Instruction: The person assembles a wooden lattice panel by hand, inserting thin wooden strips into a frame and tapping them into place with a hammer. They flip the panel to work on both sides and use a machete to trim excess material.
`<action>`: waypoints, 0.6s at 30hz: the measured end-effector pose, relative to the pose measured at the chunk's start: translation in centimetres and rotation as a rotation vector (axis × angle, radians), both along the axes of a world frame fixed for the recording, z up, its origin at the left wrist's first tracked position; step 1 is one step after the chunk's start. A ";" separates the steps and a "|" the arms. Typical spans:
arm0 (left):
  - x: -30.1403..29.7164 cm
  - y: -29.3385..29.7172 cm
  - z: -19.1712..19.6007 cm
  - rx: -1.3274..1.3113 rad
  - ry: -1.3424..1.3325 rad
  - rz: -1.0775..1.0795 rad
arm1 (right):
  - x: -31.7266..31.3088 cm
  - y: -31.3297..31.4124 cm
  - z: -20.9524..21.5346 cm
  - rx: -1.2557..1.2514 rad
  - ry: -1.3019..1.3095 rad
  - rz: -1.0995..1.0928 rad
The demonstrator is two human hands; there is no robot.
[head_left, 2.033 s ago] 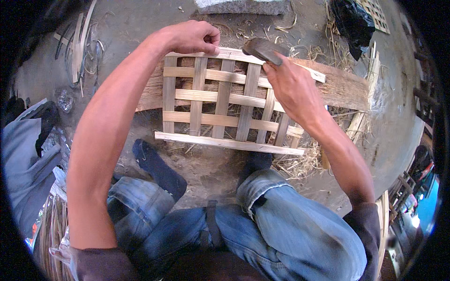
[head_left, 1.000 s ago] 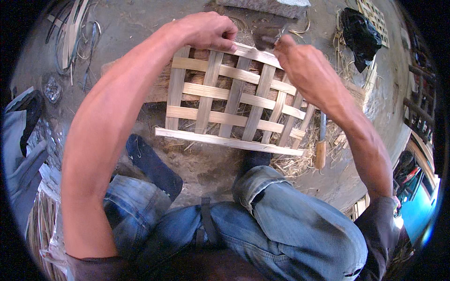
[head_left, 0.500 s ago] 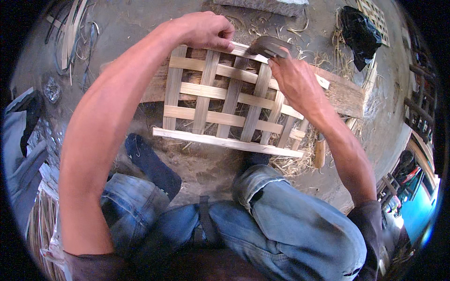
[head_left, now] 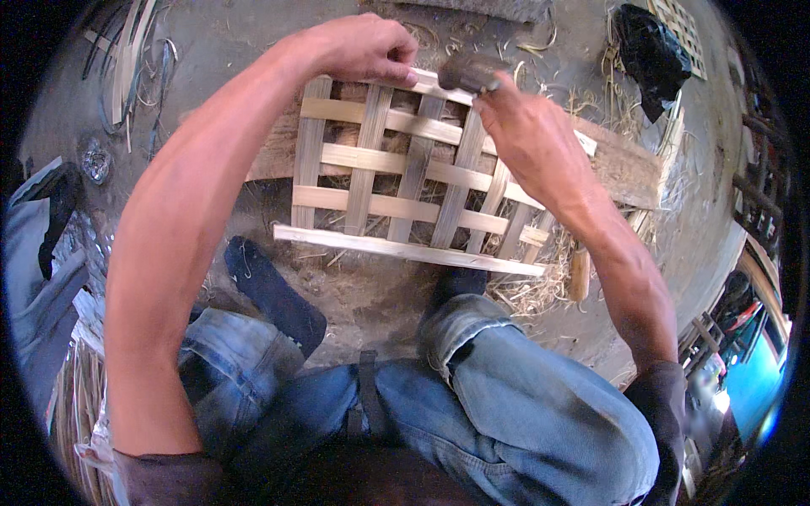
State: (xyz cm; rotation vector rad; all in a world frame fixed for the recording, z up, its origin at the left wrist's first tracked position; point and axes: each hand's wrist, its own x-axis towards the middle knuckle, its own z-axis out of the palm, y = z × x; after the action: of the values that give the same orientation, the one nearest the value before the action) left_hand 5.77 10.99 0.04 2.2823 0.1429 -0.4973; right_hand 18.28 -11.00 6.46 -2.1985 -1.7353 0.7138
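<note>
A woven panel of flat pale bamboo strips [head_left: 367, 160] rests over a wooden board in front of me, with a pale rail along its near edge and another along its far edge. At the far rail [head_left: 429, 82], my left hand [head_left: 367, 49] is closed, thumb and fingers pinching the rail. My right hand [head_left: 533, 135] is wrapped round a dark hammer-like tool [head_left: 466, 74], blurred by motion. The tool's blunt head is over the far rail, just right of my left fingers; whether it touches is unclear. My right hand hides part of the panel's right side.
Beneath the panel, a rough wooden board [head_left: 620, 169] extends right. A wooden handle [head_left: 579, 274] lies among shavings near the panel's right corner. Black plastic [head_left: 654, 63] and another woven panel [head_left: 683, 34] are far right; loose strips [head_left: 126, 67] lie far left. My socked feet [head_left: 274, 287] are nearby.
The dark tool and my right hand have shifted slightly left and up in the picture. My left hand keeps its pinch on the rail; the panel appears slightly higher in view.
</note>
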 end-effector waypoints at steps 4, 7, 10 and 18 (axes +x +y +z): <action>0.0 0.0 -0.2 0.020 0.002 0.018 | -0.4 -0.2 0.2 -0.123 0.041 -0.101; 0.2 0.3 -0.3 0.019 0.008 0.010 | 0.1 0.4 0.8 -0.093 -0.024 -0.102; 0.8 0.1 0.1 -0.002 0.022 0.000 | 0.9 -1.4 -2.2 -0.115 -0.041 0.024; -0.4 -0.5 0.6 0.036 0.062 0.128 | 4.2 -7.4 1.6 0.093 -0.059 -0.312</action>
State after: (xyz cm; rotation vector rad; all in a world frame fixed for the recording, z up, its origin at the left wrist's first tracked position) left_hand 5.35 10.50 0.61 2.2759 0.3286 -0.5027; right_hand 22.47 -18.44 8.08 -2.3702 -1.3718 0.4875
